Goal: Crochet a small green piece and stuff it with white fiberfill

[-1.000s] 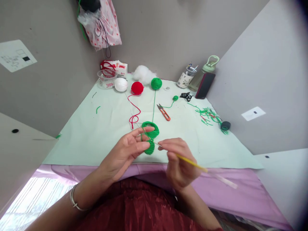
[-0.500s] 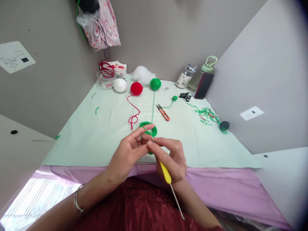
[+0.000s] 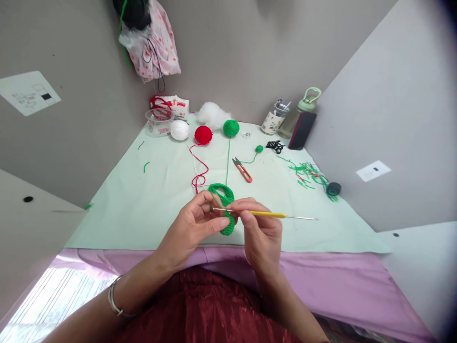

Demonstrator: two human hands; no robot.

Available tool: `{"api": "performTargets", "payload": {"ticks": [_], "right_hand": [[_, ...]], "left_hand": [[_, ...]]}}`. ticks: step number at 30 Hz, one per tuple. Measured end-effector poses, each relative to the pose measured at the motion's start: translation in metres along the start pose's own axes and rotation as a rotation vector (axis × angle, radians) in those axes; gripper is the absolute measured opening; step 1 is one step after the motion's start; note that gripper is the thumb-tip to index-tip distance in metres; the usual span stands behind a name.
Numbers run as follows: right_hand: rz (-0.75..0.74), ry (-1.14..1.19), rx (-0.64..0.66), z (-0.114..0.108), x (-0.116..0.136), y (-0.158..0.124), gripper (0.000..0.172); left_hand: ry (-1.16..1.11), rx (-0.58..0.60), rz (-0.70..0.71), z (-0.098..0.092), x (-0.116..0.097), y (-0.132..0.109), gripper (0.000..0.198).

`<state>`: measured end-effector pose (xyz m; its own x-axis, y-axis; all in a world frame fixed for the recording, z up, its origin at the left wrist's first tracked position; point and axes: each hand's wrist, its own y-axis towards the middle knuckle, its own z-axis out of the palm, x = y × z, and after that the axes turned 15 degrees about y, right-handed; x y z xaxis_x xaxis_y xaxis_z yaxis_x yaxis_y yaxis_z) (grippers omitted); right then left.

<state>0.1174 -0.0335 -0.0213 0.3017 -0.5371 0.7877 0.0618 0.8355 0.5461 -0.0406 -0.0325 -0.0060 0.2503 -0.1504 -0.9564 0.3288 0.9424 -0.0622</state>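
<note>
Between the thumb and fingers of my left hand [image 3: 194, 223] is a small green crochet piece [image 3: 227, 226], its lower end hanging free. Green yarn runs over the left fingers. My right hand [image 3: 262, 233] grips a crochet hook [image 3: 271, 214] with a yellow handle, held nearly level. The hook's thin metal tip meets the top of the green piece at the left fingertips. Just beyond the hands lies a loose coil of green yarn [image 3: 217, 186], from which a strand leads back to the green yarn ball [image 3: 231, 128].
Farther back sit a white yarn ball [image 3: 179, 130], a red yarn ball [image 3: 203, 135] and white stuffing [image 3: 213, 116]. Orange thread snips [image 3: 243, 170] lie past the hands. On the right are yarn scraps [image 3: 305, 172], a black tape roll [image 3: 333, 189], a phone [image 3: 302, 131] and a bottle [image 3: 291, 125].
The crochet hook has swung from pointing steeply away to lying nearly level across the work. My right hand has turned with it, and the green piece now shows below the left thumb.
</note>
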Motion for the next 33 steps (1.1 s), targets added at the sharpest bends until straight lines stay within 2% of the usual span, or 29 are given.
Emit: {"api": "performTargets", "payload": {"ticks": [4,8,10,15,19,23,29,33], "right_hand": [[-0.086,-0.127,0.056,-0.001,0.006,0.005,0.015],[-0.216,-0.315,0.060,-0.006,0.011,0.032,0.016],[-0.267,-0.346,0.044,-0.010,0.012,0.054,0.015],[-0.307,-0.336,-0.134,-0.031,0.003,0.123,0.014],[-0.222,-0.230,-0.270,-0.055,-0.013,0.160,0.021],[-0.151,-0.137,-0.320,-0.064,-0.023,0.163,0.029],[-0.105,0.081,-0.310,-0.059,-0.011,0.148,0.028],[-0.056,0.208,-0.308,-0.058,-0.007,0.147,0.030]], "left_hand": [[-0.001,0.021,-0.018,-0.001,-0.002,0.000,0.036],[0.078,0.238,-0.126,-0.001,-0.009,0.007,0.032],[0.115,0.301,-0.149,-0.003,-0.013,0.014,0.032],[0.116,0.355,-0.197,-0.009,-0.020,0.040,0.034],[0.042,0.378,-0.178,-0.015,-0.025,0.061,0.034],[0.046,0.353,-0.136,-0.016,-0.030,0.071,0.030],[0.062,0.318,-0.089,-0.008,-0.032,0.058,0.030],[0.323,0.203,-0.017,-0.004,-0.027,0.051,0.026]]}}
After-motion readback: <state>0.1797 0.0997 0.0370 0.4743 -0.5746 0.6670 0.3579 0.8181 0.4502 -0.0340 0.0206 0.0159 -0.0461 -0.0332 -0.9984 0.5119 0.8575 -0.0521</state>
